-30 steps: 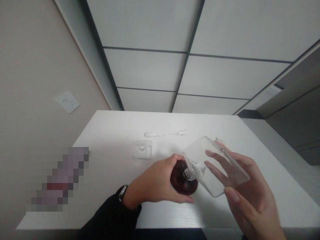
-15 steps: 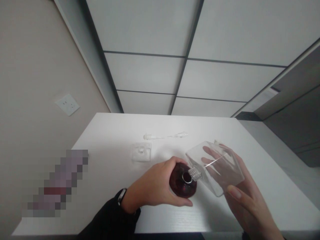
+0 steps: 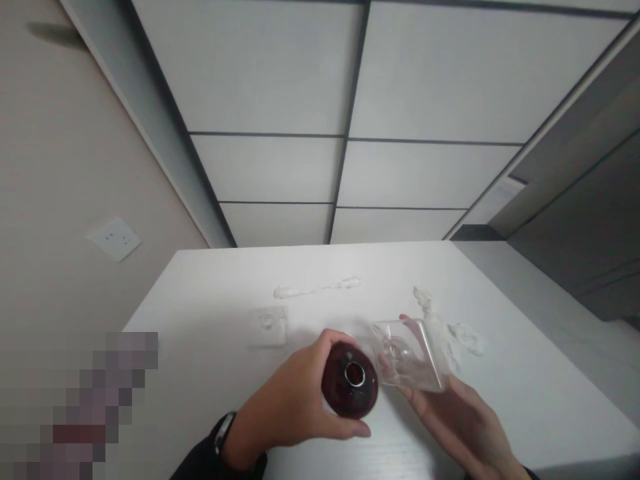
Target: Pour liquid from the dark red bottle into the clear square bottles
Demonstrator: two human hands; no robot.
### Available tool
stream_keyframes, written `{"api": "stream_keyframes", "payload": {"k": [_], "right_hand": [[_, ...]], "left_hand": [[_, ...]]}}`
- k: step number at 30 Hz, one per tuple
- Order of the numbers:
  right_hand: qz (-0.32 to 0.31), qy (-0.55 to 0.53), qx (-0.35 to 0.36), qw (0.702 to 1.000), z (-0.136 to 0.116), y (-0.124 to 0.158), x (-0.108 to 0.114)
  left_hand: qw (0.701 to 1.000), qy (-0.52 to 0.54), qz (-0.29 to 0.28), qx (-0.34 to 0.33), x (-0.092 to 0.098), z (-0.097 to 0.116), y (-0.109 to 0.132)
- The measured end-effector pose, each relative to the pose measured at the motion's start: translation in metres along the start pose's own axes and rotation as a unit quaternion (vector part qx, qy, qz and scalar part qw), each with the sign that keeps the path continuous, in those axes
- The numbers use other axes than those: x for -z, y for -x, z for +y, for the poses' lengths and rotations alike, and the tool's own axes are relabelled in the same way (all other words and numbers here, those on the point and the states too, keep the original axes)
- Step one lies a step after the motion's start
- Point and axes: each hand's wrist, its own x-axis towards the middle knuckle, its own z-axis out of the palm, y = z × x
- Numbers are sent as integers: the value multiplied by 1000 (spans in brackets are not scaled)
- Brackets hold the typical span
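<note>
My left hand is wrapped round a dark red bottle, whose round open mouth faces up toward me. Just to its right, my right hand holds a clear square bottle from below and behind, with some fingers showing through its walls. The clear bottle's neck points toward me and stands apart from the red bottle's mouth. Beyond my hands lies a thin clear dropper-like piece. A clear square cap or stopper with a round centre sits left of it, nearer to me.
A crumpled white tissue lies on the white table behind my right hand. White panelled doors rise at the table's far edge. A wall socket is on the left wall, above a blurred-out object.
The clear bottle has swung from tipped over the red bottle's mouth to more upright, its neck now away from it. The tissue has come into view as my right hand shifted.
</note>
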Motion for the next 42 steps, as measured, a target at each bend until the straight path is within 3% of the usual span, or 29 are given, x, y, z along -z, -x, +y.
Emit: {"api": "stream_keyframes", "payload": {"k": [5,8,10,12,15,18,23,29,33,38,42], "right_hand": [[-11,-63,0,998,9,7,-1],[8,-60,30,998,17,8,11],[25,-33,56,998,24,2,23],[47,3,71,996,31,-10,34],[80,21,67,994,33,-33,41],[81,38,55,995,18,-54,28],[-15,176,53,983,-14,-83,-7],[-95,265,72,957,-12,-121,-22],[-134,325,103,931,-13,-130,-21],[-182,424,143,875,-9,-134,-11],[-208,440,125,865,-7,-134,-17]], "left_hand": [[991,-72,84,-81,4,-6,27],[963,-123,202,-129,20,-13,56],[932,-177,292,-119,37,-22,69],[915,-218,332,-69,56,-32,75],[921,-256,293,-25,76,-49,68],[939,-237,249,-2,81,-61,55],[944,-208,253,22,74,-75,43],[937,-224,268,20,72,-83,45],[937,-222,267,31,70,-82,47],[943,-210,254,38,69,-81,49],[942,-219,249,45,68,-86,50]]}}
